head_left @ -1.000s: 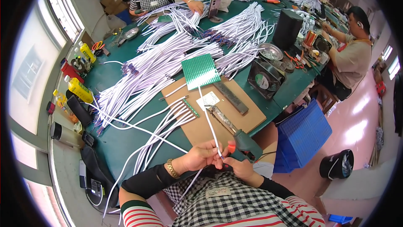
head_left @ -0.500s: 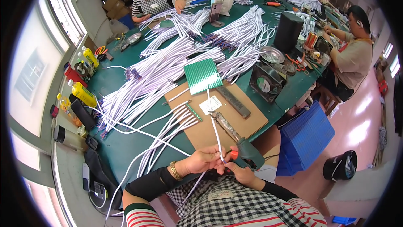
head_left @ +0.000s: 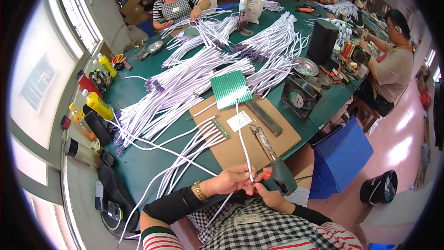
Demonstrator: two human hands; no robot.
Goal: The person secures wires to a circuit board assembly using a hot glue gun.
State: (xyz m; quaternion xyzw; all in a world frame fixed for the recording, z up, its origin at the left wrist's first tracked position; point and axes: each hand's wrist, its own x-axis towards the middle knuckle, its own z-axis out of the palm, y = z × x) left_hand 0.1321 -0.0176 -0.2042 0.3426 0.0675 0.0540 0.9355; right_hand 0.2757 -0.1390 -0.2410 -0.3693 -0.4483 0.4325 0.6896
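Note:
A white cable runs from under the green circuit board panel down to my hands. My left hand is closed, with thumb and fingers pinching this cable. My right hand is closed around the dark green soldering gun, its grip partly hidden. The thumb of that hand meets the cable end at my left fingertips. The gun's metal nose points away over the brown board, beside the cable. Left of it, several white cables fan out from a narrow green circuit strip.
Bundles of white cables cover the green table's middle. A dark metal bar and a white label lie on the board. To the right stand a small black fan and a blue crate. Yellow bottles line the left edge.
The view has shifted slightly. The soldering gun's nose has swung right, away from the cable. Both hands stay together at the cable.

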